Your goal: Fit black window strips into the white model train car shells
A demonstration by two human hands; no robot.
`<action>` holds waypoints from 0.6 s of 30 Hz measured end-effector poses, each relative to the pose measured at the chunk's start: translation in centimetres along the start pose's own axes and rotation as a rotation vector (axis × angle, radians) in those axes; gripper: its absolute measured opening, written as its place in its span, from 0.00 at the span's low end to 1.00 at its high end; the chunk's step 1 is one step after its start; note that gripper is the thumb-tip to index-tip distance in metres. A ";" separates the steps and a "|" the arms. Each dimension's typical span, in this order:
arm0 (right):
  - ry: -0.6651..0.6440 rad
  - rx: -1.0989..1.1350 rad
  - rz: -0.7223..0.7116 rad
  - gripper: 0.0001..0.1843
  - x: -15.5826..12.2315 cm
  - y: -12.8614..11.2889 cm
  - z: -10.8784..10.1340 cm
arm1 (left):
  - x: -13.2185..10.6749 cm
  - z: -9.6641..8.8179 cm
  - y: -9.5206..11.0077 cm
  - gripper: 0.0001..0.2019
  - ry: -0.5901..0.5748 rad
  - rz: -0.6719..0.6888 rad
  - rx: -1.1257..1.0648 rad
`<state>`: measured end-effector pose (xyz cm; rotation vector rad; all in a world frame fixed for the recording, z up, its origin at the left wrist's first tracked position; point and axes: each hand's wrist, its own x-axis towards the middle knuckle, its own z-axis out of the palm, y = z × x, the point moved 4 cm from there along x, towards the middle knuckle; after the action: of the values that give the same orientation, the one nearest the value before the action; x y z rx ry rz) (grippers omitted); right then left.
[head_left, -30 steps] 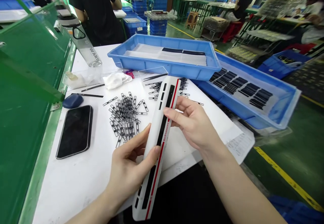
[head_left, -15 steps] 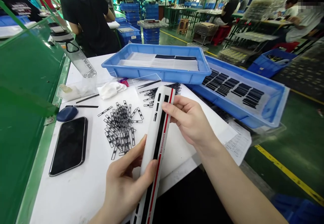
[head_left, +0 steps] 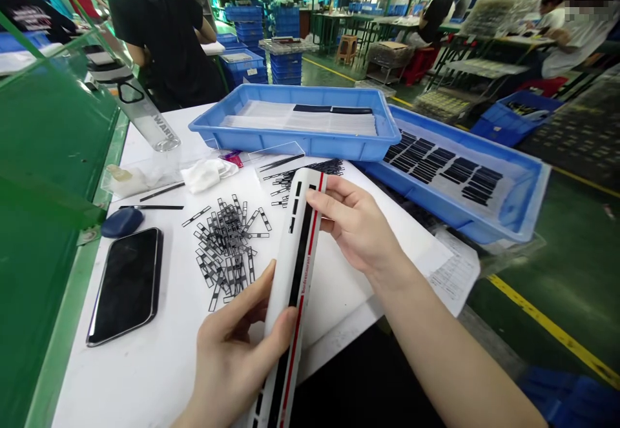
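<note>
Both left hand and right hand hold a model train.

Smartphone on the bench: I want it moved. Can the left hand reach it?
Probably yes: nothing lies between the left hand and the black smartphone, but that hand would first have to release the white red-striped bar.

- White bar: smooth, faintly glossy plastic, printed in red and black
- Left of the bar, smartphone: glossy black glass
- Left of the bar, small strips: thin, shiny black-and-clear film
- Left of the bar, crumpled cloth: soft, matt white fabric
- Beyond the bar, blue tray: smooth moulded plastic
- Right of the bar, paper sheet: matt, printed
</note>
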<state>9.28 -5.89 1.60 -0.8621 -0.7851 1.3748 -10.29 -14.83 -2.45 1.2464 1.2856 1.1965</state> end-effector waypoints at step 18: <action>0.009 -0.066 -0.259 0.04 -2.1 -1.3 0.4 | 0.1 0.6 -0.2 0.25 -0.293 0.059 -0.126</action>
<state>9.49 -7.98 3.01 -0.7864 -0.9060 1.1214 -9.73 -14.67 -2.74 1.3192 0.9510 1.0721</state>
